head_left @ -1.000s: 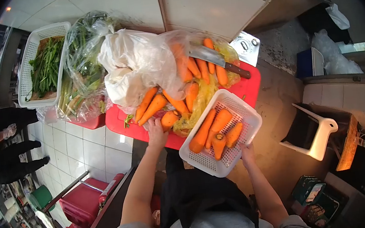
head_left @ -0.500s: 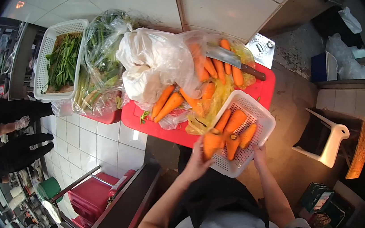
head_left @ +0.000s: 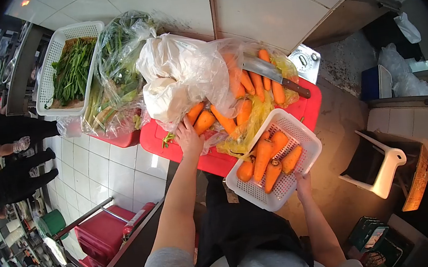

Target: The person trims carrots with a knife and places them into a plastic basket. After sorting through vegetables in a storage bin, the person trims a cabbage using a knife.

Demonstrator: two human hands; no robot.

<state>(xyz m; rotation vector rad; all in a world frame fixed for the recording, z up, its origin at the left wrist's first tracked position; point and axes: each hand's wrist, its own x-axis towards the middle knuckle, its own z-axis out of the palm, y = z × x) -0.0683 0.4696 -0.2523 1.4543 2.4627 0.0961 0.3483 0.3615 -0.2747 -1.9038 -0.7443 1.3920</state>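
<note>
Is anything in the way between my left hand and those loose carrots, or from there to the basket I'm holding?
Nothing visible blocks your left hand; its fingers are at the loose carrots. Toward the basket, the yellow bag lies between.

Whole orange carrots [head_left: 264, 158], several heaped in a white perforated basket [head_left: 306, 141], others among plastic bags [head_left: 230, 147] beside it.

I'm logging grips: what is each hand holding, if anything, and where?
The right hand holds the rectangular white perforated plastic basket by its near right rim. The left hand is at the long orange carrots; a grip cannot be told.
</note>
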